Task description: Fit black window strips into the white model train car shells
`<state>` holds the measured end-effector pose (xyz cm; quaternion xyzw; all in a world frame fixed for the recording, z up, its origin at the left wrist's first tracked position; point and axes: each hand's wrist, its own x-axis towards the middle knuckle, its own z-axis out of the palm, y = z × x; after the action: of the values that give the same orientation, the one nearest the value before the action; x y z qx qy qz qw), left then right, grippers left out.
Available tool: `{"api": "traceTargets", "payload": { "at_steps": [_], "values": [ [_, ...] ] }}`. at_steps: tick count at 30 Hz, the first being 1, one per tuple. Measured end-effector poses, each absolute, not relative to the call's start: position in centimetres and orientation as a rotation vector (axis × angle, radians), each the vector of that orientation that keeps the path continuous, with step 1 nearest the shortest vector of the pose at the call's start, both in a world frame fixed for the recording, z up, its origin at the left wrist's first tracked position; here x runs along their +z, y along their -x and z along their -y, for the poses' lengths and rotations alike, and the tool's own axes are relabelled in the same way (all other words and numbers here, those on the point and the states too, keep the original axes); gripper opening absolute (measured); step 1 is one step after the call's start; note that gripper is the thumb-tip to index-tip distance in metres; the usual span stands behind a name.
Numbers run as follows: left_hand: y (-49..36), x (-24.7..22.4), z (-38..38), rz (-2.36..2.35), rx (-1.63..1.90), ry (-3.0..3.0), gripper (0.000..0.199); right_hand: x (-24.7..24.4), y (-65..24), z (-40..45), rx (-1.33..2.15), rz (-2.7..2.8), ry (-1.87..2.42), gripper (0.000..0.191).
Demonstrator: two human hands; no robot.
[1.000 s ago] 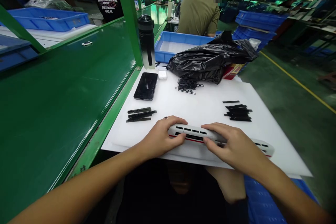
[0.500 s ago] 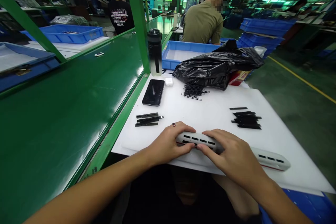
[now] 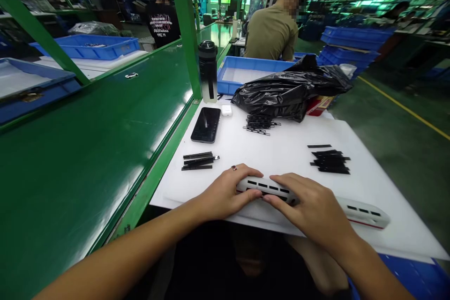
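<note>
White plastic train body (image 3: 264,186) gripped between left hand (image 3: 225,193) and right hand (image 3: 311,202), fingers (image 3: 279,180) closed evenly on both ends

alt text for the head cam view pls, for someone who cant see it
A person's left hand and right hand hold a white model train with dark window slots on a white plastic board. Small black strips lie in piles nearby, and a smartphone lies farther along.
</note>
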<state>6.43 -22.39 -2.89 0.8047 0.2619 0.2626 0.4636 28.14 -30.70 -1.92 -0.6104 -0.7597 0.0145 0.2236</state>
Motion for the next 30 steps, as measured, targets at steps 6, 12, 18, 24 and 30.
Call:
{"api": "traceTargets", "payload": {
  "at_steps": [6, 12, 18, 24, 30],
  "values": [
    [-6.2, -2.6, 21.9, -0.627, 0.590, -1.905, 0.031, -1.2, -29.1, 30.0, 0.235, 2.025, 1.723, 0.028],
    [-6.1, -2.6, 21.3, -0.619, 0.585, -1.817, 0.030, -0.9, -30.8, 30.7, 0.180, 1.898, 1.828, 0.030],
    [-6.1, -3.0, 21.1, -0.660, 0.586, -1.767, 0.031, -1.9, -31.1, 32.2, 0.093, 2.098, 1.552, 0.032],
    [-6.1, -3.0, 21.0, -0.699, 0.540, -1.724, 0.031, -3.0, -31.0, 32.3, -0.036, 2.163, 1.434, 0.024],
    [-6.4, -3.3, 21.3, -0.707, 0.481, -1.529, 0.034, -3.4, -30.9, 31.8, -0.082, 2.153, 1.406, 0.024]
  ]
}}
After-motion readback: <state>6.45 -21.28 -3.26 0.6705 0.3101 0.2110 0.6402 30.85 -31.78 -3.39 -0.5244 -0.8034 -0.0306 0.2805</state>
